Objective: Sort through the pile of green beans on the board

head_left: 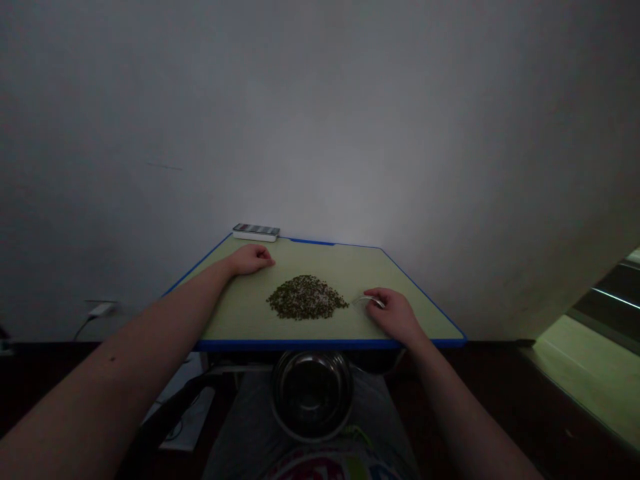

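Observation:
A low heap of small dark green-brown grains or beans (306, 298) lies in the middle of the pale yellow-green tabletop (340, 260). My left hand (250, 259) rests on the table beyond the heap's left side, its fingers curled and the tips pressed together. Whether anything sits between those fingertips is hidden. Just right of the heap, my right hand (393, 312) is closed on a shiny, curved spoon-like utensil (376, 301), whose pale end points left towards the grains. Below the table's front edge, a round metal bowl (313, 397) stands on my lap.
At the table's back left corner lies a white box-like thing with a dark striped top (256, 233). Blue edging (330, 345) runs round the table. A grey wall (320, 120) rises right behind it. A white plug with a cable (101, 310) is at the wall's left.

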Action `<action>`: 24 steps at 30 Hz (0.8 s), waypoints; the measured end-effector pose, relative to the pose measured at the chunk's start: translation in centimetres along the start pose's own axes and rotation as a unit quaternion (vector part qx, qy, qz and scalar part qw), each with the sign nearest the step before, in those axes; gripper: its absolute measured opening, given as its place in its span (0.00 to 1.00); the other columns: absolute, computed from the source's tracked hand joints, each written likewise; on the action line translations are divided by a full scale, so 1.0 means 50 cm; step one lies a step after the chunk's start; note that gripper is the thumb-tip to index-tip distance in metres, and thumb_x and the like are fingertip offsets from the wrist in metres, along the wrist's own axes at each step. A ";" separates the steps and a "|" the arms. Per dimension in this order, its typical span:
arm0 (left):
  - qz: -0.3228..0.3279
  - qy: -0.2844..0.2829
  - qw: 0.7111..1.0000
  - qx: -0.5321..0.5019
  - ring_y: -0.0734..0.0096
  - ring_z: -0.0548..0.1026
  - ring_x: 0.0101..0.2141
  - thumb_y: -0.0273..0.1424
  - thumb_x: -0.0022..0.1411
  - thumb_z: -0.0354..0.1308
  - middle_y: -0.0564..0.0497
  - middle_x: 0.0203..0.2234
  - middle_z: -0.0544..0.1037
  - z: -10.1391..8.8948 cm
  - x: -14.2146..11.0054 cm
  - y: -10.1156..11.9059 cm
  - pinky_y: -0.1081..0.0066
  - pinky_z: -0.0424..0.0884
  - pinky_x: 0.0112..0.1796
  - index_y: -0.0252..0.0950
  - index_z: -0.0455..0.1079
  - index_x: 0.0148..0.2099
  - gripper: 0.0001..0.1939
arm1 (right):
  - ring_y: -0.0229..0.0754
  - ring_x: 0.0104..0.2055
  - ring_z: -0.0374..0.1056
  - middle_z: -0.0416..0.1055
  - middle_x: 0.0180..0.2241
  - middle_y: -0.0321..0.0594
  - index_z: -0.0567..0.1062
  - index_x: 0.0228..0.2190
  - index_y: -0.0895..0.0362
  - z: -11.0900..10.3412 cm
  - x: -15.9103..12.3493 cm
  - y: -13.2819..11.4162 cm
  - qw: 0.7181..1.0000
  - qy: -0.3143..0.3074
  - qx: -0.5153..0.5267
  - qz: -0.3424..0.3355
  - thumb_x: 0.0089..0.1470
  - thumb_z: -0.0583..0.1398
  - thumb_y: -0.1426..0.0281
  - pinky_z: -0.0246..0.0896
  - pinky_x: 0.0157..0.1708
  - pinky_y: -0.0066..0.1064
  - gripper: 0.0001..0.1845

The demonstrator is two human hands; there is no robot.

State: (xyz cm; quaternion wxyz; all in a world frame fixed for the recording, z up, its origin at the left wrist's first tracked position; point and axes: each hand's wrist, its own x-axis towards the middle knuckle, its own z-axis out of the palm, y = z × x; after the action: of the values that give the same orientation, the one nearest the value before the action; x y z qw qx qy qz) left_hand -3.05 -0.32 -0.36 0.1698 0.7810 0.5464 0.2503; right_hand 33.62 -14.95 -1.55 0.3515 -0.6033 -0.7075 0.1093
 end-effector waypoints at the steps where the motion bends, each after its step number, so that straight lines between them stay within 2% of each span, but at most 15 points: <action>1: -0.002 0.000 1.000 -0.001 0.70 0.68 0.25 0.46 0.44 0.55 0.54 0.20 0.72 0.000 -0.001 0.001 0.72 0.62 0.26 0.36 0.69 0.28 0.17 | 0.36 0.25 0.66 0.73 0.26 0.37 0.75 0.37 0.60 0.001 0.001 0.000 1.000 -0.001 -0.005 -0.002 0.42 0.55 0.73 0.58 0.27 0.26 0.18; 6: -0.002 0.004 1.000 0.003 0.70 0.69 0.26 0.46 0.44 0.55 0.53 0.21 0.73 -0.002 -0.004 0.003 0.73 0.62 0.26 0.36 0.69 0.28 0.18 | 0.36 0.25 0.66 0.73 0.27 0.38 0.74 0.39 0.60 0.007 0.018 0.006 0.999 0.007 -0.046 -0.004 0.43 0.55 0.73 0.58 0.27 0.26 0.19; 12: 0.002 0.001 1.000 0.000 0.70 0.70 0.27 0.46 0.44 0.55 0.53 0.22 0.73 -0.001 0.001 -0.001 0.73 0.63 0.27 0.36 0.69 0.28 0.18 | 0.40 0.32 0.69 0.75 0.31 0.43 0.75 0.41 0.59 0.005 0.064 0.013 0.985 0.025 -0.169 -0.033 0.46 0.55 0.74 0.59 0.35 0.29 0.18; 17: 0.013 0.002 1.000 -0.005 0.70 0.70 0.26 0.46 0.44 0.55 0.53 0.22 0.73 0.001 0.002 -0.002 0.73 0.63 0.27 0.36 0.69 0.28 0.18 | 0.44 0.34 0.69 0.75 0.32 0.45 0.76 0.39 0.58 0.005 0.099 0.020 0.981 0.029 -0.190 -0.042 0.46 0.57 0.74 0.59 0.37 0.32 0.16; 24: 0.000 0.006 1.000 0.016 0.70 0.68 0.25 0.46 0.43 0.55 0.54 0.20 0.72 -0.004 -0.006 0.011 0.72 0.62 0.26 0.36 0.69 0.27 0.17 | 0.45 0.38 0.68 0.74 0.37 0.46 0.73 0.44 0.59 0.019 0.075 0.015 0.976 0.062 -0.187 -0.088 0.49 0.54 0.75 0.59 0.41 0.34 0.19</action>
State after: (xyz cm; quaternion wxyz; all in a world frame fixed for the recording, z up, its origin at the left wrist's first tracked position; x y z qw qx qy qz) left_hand -2.79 -0.78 0.03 0.1539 0.7823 0.5511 0.2463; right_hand 33.52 -11.01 -1.31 0.2839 -0.5993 -0.7426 -0.0943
